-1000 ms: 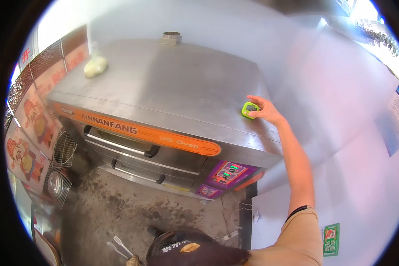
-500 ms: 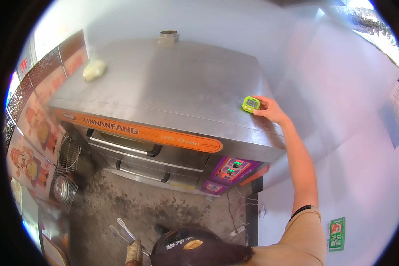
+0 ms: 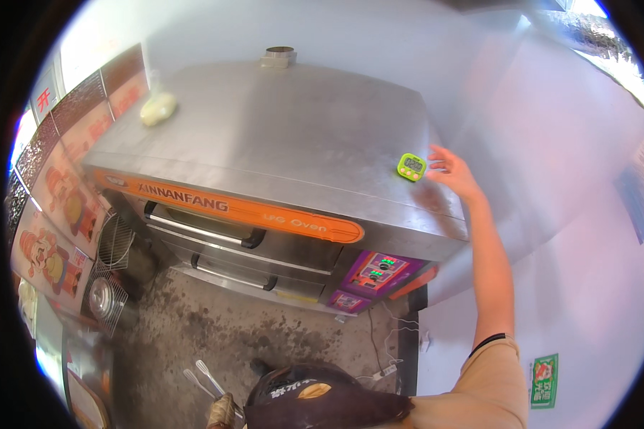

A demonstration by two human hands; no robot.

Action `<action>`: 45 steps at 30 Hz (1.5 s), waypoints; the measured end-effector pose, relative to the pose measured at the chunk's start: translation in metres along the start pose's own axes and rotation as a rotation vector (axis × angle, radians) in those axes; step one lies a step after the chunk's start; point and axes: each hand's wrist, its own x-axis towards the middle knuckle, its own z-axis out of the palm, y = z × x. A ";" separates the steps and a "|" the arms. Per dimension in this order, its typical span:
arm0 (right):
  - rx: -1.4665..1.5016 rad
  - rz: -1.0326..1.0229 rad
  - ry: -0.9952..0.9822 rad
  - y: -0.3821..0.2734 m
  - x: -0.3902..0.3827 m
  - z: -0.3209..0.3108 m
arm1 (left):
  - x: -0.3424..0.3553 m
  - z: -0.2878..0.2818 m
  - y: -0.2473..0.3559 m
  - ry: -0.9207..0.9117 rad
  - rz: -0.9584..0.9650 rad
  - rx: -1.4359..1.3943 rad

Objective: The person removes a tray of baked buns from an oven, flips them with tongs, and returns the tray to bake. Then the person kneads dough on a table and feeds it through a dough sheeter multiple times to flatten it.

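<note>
A small green digital timer sits on the steel top of a two-deck oven. Just right of it my right hand hovers with fingers apart and bent, holding nothing. At the bottom, my left hand, in a padded tan glove, grips metal tongs. A pale yellow lump in a clear plastic bag lies at the oven top's left end.
Below the orange strip are two oven doors and a purple control panel. Wire racks and illustrated panels line the left. A short flue rises at the back. Cords lie on the floor beside the right wall.
My right hand has let go of the timer and drawn slightly right, leaving it on the oven top with its display uncovered. The tongs remain low in view.
</note>
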 end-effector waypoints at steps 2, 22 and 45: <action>0.090 -0.086 0.102 -0.006 -0.006 0.006 | -0.022 0.011 -0.016 0.119 0.152 0.102; 0.076 -0.204 -0.931 -0.023 -0.313 0.403 | -0.096 -0.072 0.131 -0.059 0.298 -0.545; -0.087 -0.042 -1.402 -0.211 -0.295 0.872 | -0.055 -0.271 -0.018 0.425 0.430 -1.001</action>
